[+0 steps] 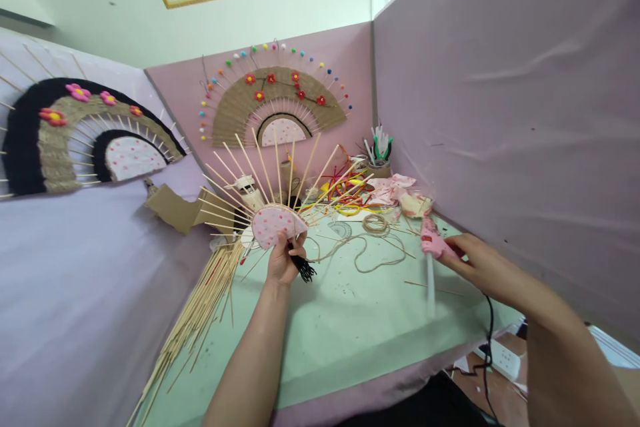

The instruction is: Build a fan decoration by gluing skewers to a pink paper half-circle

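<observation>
Right hand (pixel 470 259) grips pink glue gun (pixel 436 242), left hand (pixel 283 263) holds fan (pixel 274 223), protractor (pixel 341 230) markings illegible.

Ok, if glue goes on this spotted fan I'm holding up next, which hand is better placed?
Probably your right. Your right hand grips the pink glue gun, off to the fan's right, while your left hand is occupied holding the spotted fan by its lower edge.
</observation>
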A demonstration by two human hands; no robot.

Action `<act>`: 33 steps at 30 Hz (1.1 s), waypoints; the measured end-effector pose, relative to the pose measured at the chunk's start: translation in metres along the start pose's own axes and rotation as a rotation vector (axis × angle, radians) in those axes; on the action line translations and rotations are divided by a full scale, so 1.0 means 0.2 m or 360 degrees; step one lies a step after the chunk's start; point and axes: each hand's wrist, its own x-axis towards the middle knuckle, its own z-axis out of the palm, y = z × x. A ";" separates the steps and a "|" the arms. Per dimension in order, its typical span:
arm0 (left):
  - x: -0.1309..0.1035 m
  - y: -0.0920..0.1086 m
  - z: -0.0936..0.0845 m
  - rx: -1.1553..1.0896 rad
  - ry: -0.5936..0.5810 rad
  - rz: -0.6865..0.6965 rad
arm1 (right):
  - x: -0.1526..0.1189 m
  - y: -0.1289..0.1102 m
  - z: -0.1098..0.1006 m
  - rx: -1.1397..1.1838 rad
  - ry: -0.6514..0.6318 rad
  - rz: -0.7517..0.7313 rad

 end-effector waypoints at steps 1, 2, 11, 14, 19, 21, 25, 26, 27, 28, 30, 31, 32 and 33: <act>0.00 0.00 0.00 -0.0007 -0.0006 0.0005 | -0.01 -0.03 -0.02 0.0174 0.0010 -0.0029; 0.00 0.00 0.00 -0.0012 -0.0002 0.0010 | -0.02 -0.06 -0.03 0.0355 0.0006 -0.0032; 0.00 -0.01 0.00 0.0059 0.0028 -0.0001 | -0.11 -0.52 0.19 0.1552 -0.0002 0.0003; 0.00 -0.01 -0.01 0.0107 0.0020 -0.0012 | -0.15 -0.63 0.25 0.1680 0.0110 -0.0120; -0.01 -0.05 -0.01 0.0198 -0.0001 -0.0002 | -0.17 -0.72 0.29 0.1592 0.0186 -0.0147; -0.02 -0.06 0.00 0.0238 -0.0036 0.0005 | -0.17 -0.73 0.32 0.1509 0.0163 -0.0134; -0.03 -0.09 -0.01 0.0294 -0.0102 -0.0019 | -0.17 -0.74 0.36 0.1497 0.0133 -0.0178; -0.03 -0.09 -0.01 0.0298 -0.0111 -0.0027 | -0.17 -0.75 0.36 0.1504 0.0149 -0.0188; -0.03 -0.10 -0.01 0.0295 -0.0119 -0.0035 | -0.17 -0.75 0.37 0.1504 0.0167 -0.0196; -0.03 -0.10 -0.01 0.0288 -0.0128 -0.0045 | -0.16 -0.75 0.37 0.1498 0.0182 -0.0206; -0.04 -0.11 0.00 0.0276 -0.0145 -0.0065 | -0.16 -0.75 0.37 0.1474 0.0210 -0.0226; -0.04 -0.11 0.00 0.0281 -0.0147 -0.0074 | -0.15 -0.76 0.37 0.1456 0.0224 -0.0230; -0.04 -0.11 0.00 0.0296 -0.0146 -0.0082 | -0.15 -0.76 0.37 0.1439 0.0241 -0.0232; -0.04 -0.12 0.01 0.0319 -0.0141 -0.0086 | -0.15 -0.76 0.36 0.1425 0.0263 -0.0232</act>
